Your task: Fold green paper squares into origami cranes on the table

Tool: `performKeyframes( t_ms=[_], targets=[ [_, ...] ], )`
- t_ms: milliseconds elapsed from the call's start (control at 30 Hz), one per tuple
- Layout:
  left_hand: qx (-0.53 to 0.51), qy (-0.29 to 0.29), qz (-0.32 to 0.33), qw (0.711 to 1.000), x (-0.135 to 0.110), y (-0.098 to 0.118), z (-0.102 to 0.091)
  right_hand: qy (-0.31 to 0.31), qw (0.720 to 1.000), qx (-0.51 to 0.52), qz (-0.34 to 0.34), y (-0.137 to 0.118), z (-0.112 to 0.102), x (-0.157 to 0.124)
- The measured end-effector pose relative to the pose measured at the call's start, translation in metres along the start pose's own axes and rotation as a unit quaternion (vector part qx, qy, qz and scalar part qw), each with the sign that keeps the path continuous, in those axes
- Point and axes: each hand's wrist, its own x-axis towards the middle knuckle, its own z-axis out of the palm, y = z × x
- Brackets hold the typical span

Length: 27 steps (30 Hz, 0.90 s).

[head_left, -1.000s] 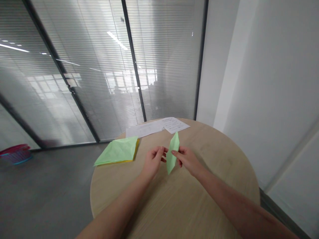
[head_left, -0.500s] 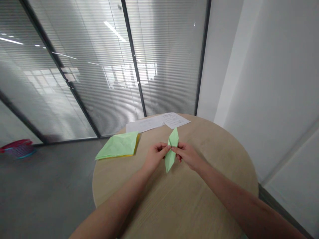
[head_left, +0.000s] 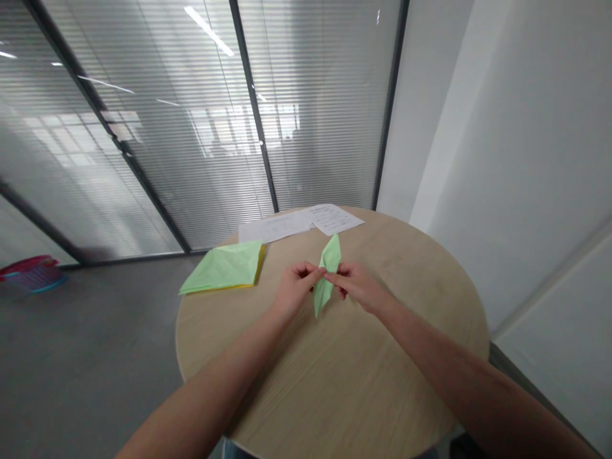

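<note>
A light green piece of folded paper [head_left: 330, 255], long and pointed at both ends, is held above the table between my two hands. My left hand [head_left: 297, 285] pinches its middle from the left, thumb on top. From the right, my right hand [head_left: 356, 285] grips the same middle part, its thumb meeting the left thumb. Fingers curled behind the paper are partly hidden.
The round wooden table [head_left: 401, 357] bears a stack of green and yellow paper [head_left: 224, 266] at its left edge. White printed sheets [head_left: 335, 220] lie at the far edge. A red and blue basket [head_left: 36, 274] stands on the floor. Beyond are a glass partition [head_left: 325, 146] and a white wall [head_left: 535, 178].
The view has tilted down slightly, so most things appear higher. Both hands still hold the folded paper, whose middle now looks more pinched in and its upper part more bent.
</note>
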Motion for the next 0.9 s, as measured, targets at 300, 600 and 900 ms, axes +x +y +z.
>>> performKeyframes(
  t_ms=[300,600,900],
  targets=[
    [-0.003,-0.006,-0.001,1.0,0.002,0.004,-0.004,-0.046,0.998,-0.043,0.032,-0.011,-0.002,-0.006],
    [0.055,-0.024,0.013,0.998,0.003,0.003,-0.007,-0.012,0.999,-0.022,0.039,-0.013,-0.004,-0.003],
    [0.214,-0.136,0.054,0.966,0.0,0.004,-0.009,0.051,0.997,0.036,0.04,-0.013,-0.014,0.001]
  ],
)
